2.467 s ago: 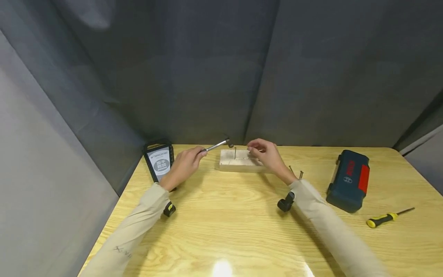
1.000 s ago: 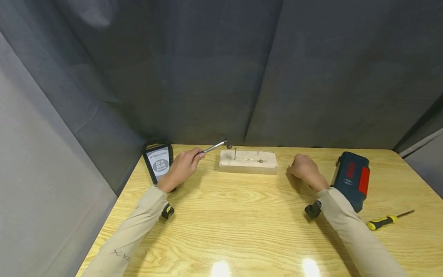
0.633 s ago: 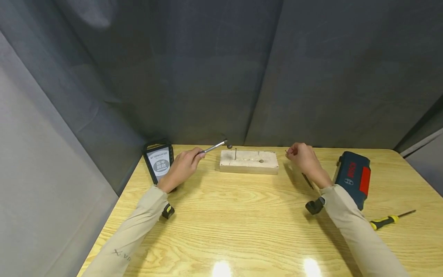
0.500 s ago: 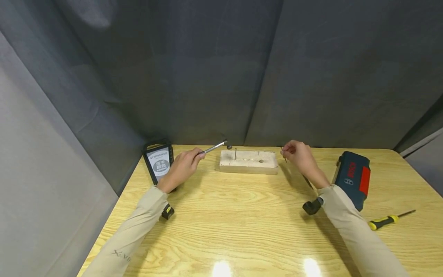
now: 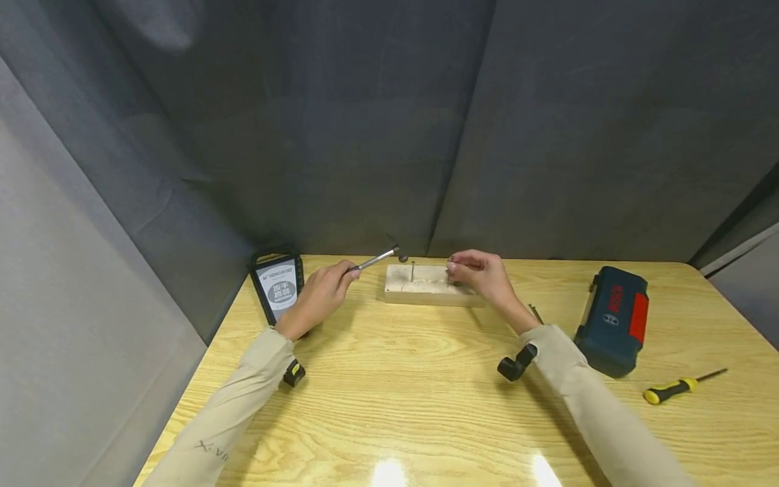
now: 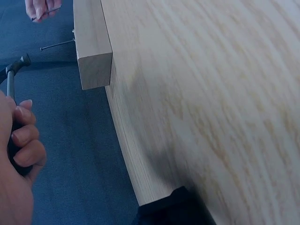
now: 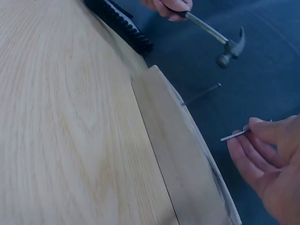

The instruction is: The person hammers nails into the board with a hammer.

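Note:
My left hand (image 5: 325, 289) grips a claw hammer (image 7: 211, 32) by its dark handle, the head raised near the left end of a wooden block (image 5: 420, 296). One nail (image 7: 202, 95) stands upright in that block, close to the hammer head. Between thumb and fingers, my right hand (image 5: 483, 276) pinches a second nail (image 7: 233, 136) above the block's right part. In the right wrist view its point sticks out toward the block, apart from the wood. The right hand hides the block's right end in the head view.
A black case with a white label (image 5: 278, 287) lies at the back left. More nails (image 5: 535, 313) lie beside the right forearm. Farther right are a blue and red Bosch case (image 5: 613, 321) and a yellow and black screwdriver (image 5: 675, 389). A dark curtain (image 5: 365, 135) hangs behind the table.
My right hand went right to the loose nails, picked one up and came back left over the block. The left hand with the hammer has stayed nearly still.

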`<state>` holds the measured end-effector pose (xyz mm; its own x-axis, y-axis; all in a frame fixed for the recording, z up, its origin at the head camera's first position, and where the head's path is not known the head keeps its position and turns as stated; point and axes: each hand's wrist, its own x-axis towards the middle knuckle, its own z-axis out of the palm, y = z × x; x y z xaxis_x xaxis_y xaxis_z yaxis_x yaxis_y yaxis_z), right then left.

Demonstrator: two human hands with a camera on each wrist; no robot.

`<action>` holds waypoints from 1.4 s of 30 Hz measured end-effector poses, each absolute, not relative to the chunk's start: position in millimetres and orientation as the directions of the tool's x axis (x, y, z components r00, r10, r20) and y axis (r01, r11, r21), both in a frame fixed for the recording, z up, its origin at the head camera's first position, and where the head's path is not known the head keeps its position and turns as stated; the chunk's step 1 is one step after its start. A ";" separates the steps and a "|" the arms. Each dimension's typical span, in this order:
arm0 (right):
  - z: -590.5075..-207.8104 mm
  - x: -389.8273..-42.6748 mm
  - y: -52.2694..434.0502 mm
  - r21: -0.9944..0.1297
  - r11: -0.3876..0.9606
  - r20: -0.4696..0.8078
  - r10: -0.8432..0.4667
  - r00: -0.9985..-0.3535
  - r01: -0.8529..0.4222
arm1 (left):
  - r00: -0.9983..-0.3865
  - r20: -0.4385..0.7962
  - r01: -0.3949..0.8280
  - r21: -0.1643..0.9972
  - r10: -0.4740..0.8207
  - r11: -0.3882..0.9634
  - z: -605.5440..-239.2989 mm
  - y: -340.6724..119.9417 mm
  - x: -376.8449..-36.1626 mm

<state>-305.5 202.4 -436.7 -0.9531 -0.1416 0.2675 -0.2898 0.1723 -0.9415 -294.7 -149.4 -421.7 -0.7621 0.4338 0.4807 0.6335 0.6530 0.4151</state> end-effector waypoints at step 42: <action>-473.2 -322.4 148.4 -0.877 0.258 0.390 -0.108 -0.914 -0.405 | -0.777 0.429 0.618 0.383 0.460 0.686 -410.6 -135.7 -300.3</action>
